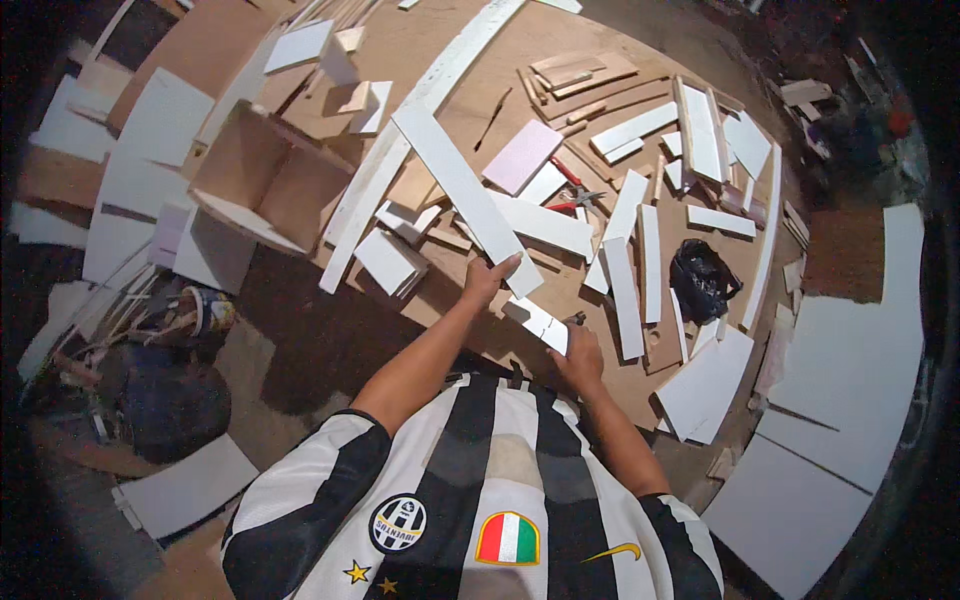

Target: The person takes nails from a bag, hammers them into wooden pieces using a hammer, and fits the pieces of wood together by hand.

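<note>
My left hand (487,280) grips the near end of a long white board strip (469,195), which slants away to the upper left across the table. Close to my body, my right hand (580,355) holds a short white board piece (538,322) with dark marks on its face. A small dark object (576,319) shows at the fingers of that hand; what it is cannot be told. The two boards lie close together at the table's near edge. Beyond them are red-handled pliers (576,201) and a pinkish-white board piece (523,157).
Many white and bare wood offcuts cover the brown tabletop (600,30). A black plastic bag (703,281) lies at the right. An open wooden box (262,180) stands at the left. Large white panels (840,375) lie at far right; a bucket (210,311) stands lower left.
</note>
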The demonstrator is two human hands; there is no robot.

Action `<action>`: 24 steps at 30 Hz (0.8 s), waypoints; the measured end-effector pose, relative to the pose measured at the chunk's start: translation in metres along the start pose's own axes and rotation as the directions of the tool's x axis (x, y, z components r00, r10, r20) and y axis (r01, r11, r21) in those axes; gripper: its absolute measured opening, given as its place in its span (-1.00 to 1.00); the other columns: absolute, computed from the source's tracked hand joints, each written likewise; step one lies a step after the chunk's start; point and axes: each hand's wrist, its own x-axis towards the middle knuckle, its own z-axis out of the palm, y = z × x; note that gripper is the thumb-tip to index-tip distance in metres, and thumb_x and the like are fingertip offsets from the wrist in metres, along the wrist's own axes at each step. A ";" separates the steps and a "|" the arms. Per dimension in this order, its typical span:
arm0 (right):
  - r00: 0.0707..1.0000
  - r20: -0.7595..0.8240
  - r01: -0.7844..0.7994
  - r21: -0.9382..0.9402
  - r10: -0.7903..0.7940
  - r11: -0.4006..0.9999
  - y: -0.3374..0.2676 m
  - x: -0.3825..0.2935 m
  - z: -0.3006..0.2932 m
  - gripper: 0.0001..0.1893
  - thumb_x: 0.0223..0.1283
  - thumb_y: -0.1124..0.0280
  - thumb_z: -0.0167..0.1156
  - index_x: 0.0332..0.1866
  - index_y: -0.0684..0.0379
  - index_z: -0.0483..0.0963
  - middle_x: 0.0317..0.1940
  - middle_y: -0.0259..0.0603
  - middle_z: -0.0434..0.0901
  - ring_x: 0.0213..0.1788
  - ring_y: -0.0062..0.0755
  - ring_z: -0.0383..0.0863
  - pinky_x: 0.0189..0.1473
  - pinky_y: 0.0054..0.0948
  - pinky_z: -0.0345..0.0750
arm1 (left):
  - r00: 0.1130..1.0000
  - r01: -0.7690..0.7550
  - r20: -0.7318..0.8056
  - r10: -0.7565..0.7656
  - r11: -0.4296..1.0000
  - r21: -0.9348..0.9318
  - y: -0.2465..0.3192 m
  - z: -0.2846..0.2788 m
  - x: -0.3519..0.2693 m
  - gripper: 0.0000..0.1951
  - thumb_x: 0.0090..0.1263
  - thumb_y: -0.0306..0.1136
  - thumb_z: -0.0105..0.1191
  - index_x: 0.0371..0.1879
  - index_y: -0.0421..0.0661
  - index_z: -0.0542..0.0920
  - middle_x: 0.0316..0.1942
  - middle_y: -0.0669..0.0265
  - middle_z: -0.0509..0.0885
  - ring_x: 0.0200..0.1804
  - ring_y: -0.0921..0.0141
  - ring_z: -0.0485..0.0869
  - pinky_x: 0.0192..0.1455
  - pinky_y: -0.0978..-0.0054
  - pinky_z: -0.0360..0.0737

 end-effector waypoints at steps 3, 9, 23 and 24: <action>0.996 0.052 0.075 -0.041 -0.073 0.996 0.005 0.006 0.015 -0.36 0.02 0.21 0.52 0.20 0.20 0.45 -0.01 0.04 0.57 0.06 0.12 0.55 0.07 -0.03 0.54 | 0.991 -0.037 -0.128 0.046 0.997 0.071 -0.011 -0.008 -0.023 -0.55 0.30 -0.13 0.44 -0.10 -0.33 0.73 -0.22 0.18 0.81 -0.23 0.36 0.77 -0.15 0.39 0.68; 0.982 0.170 0.107 -0.134 -0.084 0.985 -0.026 0.026 0.027 -0.40 0.05 0.19 0.50 0.14 0.23 0.44 -0.01 0.07 0.57 0.06 0.11 0.57 0.07 -0.08 0.56 | 0.956 -0.060 -0.277 0.100 0.987 0.150 -0.035 -0.033 -0.064 -0.58 0.24 -0.13 0.49 -0.27 -0.33 0.76 -0.34 0.19 0.81 -0.32 0.39 0.76 -0.18 0.39 0.66; 0.987 0.028 0.157 -0.274 -0.156 0.949 -0.039 0.069 0.064 -0.41 -0.03 0.15 0.53 0.12 0.09 0.49 -0.05 -0.06 0.58 0.07 -0.02 0.55 0.02 -0.09 0.54 | 0.869 0.333 -0.479 -0.120 0.859 0.389 -0.088 -0.066 -0.076 -0.27 0.14 0.29 0.40 -0.35 -0.37 0.78 -0.32 0.00 0.81 -0.22 0.21 0.79 -0.06 0.22 0.66; 0.986 0.033 0.164 -0.270 -0.161 0.949 -0.038 0.073 0.067 -0.41 -0.03 0.15 0.53 0.12 0.09 0.49 -0.05 -0.06 0.58 0.07 -0.02 0.55 0.02 -0.09 0.54 | 0.839 0.375 -0.520 -0.161 0.863 0.339 -0.091 -0.062 -0.075 -0.19 0.10 0.39 0.37 -0.36 -0.37 0.78 -0.31 -0.04 0.81 -0.22 0.15 0.79 -0.04 0.19 0.64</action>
